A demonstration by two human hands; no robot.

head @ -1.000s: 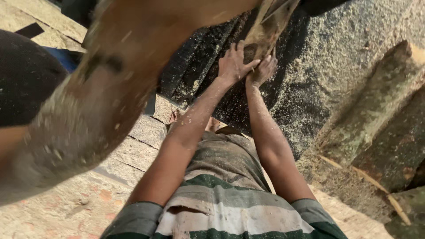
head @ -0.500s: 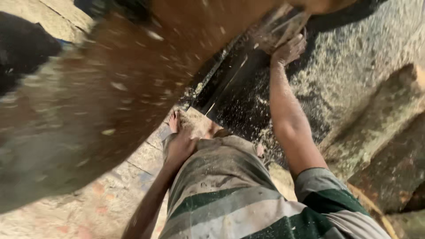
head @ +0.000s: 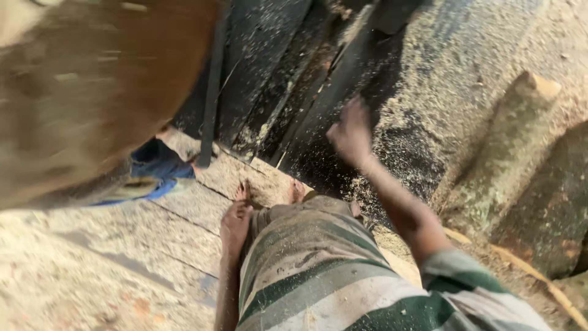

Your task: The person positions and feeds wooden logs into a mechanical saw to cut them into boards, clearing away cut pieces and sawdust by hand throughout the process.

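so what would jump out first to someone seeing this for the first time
A huge blurred brown log fills the upper left, close to the camera. Right of it, the right hand is raised and empty over a dark machine bed thick with sawdust, while the left hand hangs by the striped shirt. Rough wood offcuts lie in sawdust at the right.
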